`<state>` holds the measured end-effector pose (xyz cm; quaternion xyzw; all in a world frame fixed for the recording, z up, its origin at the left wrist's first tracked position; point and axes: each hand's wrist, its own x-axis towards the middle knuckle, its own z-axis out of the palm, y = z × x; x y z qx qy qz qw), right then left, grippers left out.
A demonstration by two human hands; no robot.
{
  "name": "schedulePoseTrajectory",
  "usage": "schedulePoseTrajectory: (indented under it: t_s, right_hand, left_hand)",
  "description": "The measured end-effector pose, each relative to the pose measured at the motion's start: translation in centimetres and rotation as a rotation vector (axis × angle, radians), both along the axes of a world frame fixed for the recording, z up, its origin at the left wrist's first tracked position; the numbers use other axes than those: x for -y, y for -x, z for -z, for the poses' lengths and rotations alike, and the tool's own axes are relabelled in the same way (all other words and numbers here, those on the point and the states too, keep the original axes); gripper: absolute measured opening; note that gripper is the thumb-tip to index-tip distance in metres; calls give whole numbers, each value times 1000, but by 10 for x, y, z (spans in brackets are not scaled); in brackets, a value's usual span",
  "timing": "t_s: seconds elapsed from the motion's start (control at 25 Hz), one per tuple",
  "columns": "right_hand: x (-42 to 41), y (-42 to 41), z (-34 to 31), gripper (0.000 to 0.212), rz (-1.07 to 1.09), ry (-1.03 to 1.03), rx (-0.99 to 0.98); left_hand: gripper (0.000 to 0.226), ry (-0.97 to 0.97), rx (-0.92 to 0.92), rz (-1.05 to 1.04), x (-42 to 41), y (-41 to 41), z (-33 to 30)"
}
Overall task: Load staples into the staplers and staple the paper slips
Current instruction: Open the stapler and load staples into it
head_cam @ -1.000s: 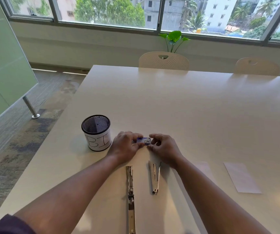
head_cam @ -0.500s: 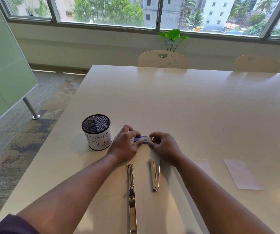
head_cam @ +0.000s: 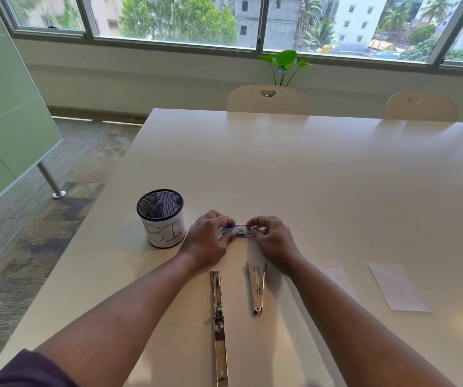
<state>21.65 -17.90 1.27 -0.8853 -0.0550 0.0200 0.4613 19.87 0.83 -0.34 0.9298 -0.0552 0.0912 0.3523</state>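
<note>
Both hands [head_cam: 237, 238] pinching staple box [head_cam: 235, 231]

Open table [head_cam: 294, 169] surface beyond hands. Mesh cup [head_cam: 161, 217] blocking left; two opened staplers [head_cam: 219, 325] [head_cam: 256, 289] near, paper slip [head_cam: 398, 286] right.

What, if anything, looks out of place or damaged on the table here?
Nothing stands out. Both hands hold a small staple box; one stapler lies folded out flat, the other partly open, as loading requires. Paper slips lie flat.
</note>
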Motion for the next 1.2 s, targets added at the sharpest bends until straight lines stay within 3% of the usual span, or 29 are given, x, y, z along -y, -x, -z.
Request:
schedulePoseTrajectory:
  t_s: [0.36, 0.8, 0.96, 1.2]
  right_hand:
    - [-2, -1, 1, 3, 11, 3, -15]
    - [6, -2, -1, 4, 53, -280, -99]
    - [10, -2, 0, 12, -39, -383, -124]
    - [15, -2, -3, 9, -288, -124, -233]
  left_hand:
    - [29, -3, -3, 7, -1, -2, 2]
    - [28, -11, -4, 4, -1, -1, 1]
    - [27, -3, -14, 4, -1, 0, -1]
    - [28, -1, -10, 4, 0, 2, -1]
